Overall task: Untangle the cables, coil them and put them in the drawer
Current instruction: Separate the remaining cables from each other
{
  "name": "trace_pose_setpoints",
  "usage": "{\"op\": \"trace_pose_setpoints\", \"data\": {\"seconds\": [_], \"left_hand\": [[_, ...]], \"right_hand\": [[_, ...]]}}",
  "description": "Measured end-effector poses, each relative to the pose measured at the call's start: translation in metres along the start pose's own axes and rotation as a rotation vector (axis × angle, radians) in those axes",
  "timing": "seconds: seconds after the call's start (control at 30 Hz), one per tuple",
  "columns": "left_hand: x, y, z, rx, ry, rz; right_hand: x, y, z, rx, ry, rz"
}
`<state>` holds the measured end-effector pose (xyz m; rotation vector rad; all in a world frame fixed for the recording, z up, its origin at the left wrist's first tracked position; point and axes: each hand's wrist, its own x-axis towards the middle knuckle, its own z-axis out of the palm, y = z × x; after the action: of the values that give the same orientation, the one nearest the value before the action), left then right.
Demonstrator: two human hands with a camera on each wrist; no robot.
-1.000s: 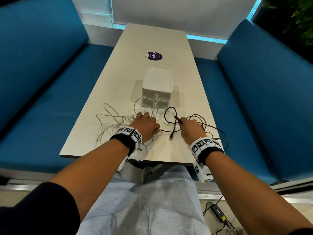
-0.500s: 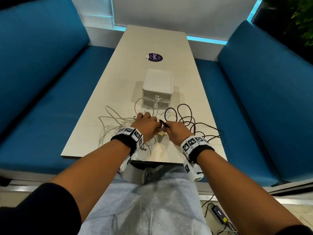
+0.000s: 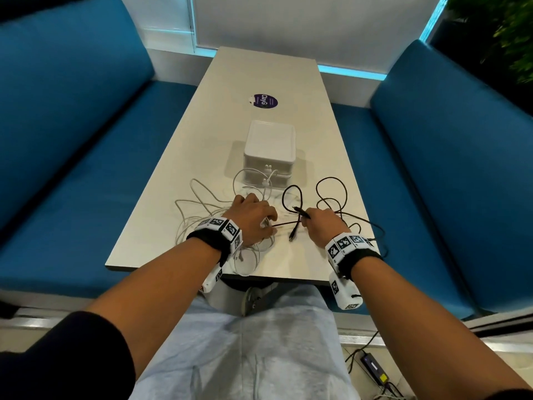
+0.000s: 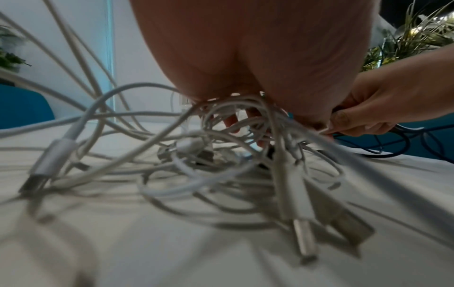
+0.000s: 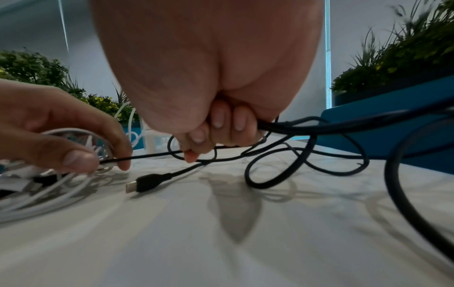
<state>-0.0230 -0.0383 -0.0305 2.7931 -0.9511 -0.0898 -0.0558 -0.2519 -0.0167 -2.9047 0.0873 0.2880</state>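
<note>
A tangle of white cables [image 3: 207, 215] [image 4: 221, 174] lies on the near left of the white table [image 3: 259, 67]. My left hand [image 3: 259, 217] [image 5: 103, 163] rests on it, fingers curled round a bunch of white strands, and its thumb and forefinger also pinch a black cable [image 3: 284, 224] [image 5: 307, 127]. My right hand [image 3: 310, 223] [image 5: 213, 134] grips that black cable in a fist, a short way to the right. The cable's black plug [image 3: 292, 236] [image 5: 147, 182] lies on the table between the hands. More black loops spread behind and to the right of the right hand.
A small white drawer unit [image 3: 269, 145] stands mid-table just beyond the cables, both drawers pushed in. A purple sticker [image 3: 263, 101] lies further back. Blue benches [image 3: 86, 168] flank the table. A power adapter [image 3: 375, 370] lies on the floor.
Half a second ago my right hand was against the left one. It has since drawn back to the right with the black cable, stretching a strand between the hands. The left hand stayed put.
</note>
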Motion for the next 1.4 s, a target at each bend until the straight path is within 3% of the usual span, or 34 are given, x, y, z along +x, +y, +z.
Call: {"op": "trace_pose_setpoints", "data": {"seconds": [0.2, 0.37, 0.6, 0.7, 0.77, 0.9, 1.0, 1.23, 1.4], "left_hand": [[-0.005, -0.002, -0.004, -0.007, 0.0, 0.022], [-0.014, -0.016, -0.01, 0.161, -0.095, -0.026], [-0.013, -0.012, -0.007, 0.075, -0.115, -0.016], [-0.011, -0.01, -0.007, 0.072, -0.119, -0.025], [-0.011, -0.011, -0.006, 0.064, -0.109, -0.017], [-0.011, -0.013, -0.008, 0.028, -0.109, -0.005], [-0.012, -0.013, -0.01, -0.006, -0.082, 0.016], [-0.013, -0.013, -0.023, -0.069, -0.111, -0.036], [-0.014, -0.011, -0.023, -0.06, -0.011, -0.025]], "right_hand": [[0.005, 0.001, 0.003, -0.021, -0.02, 0.09], [0.001, 0.024, -0.017, -0.067, 0.032, 0.25], [-0.016, 0.047, -0.02, -0.181, 0.081, 0.333], [-0.01, 0.032, -0.016, -0.074, 0.164, 0.269], [-0.007, 0.02, -0.01, 0.032, 0.197, 0.147], [-0.01, -0.009, 0.008, 0.05, 0.032, -0.173], [-0.012, -0.017, 0.017, -0.009, -0.043, -0.235], [-0.011, 0.006, -0.003, -0.22, -0.049, -0.024], [-0.014, 0.02, -0.019, -0.325, -0.036, 0.148]]}}
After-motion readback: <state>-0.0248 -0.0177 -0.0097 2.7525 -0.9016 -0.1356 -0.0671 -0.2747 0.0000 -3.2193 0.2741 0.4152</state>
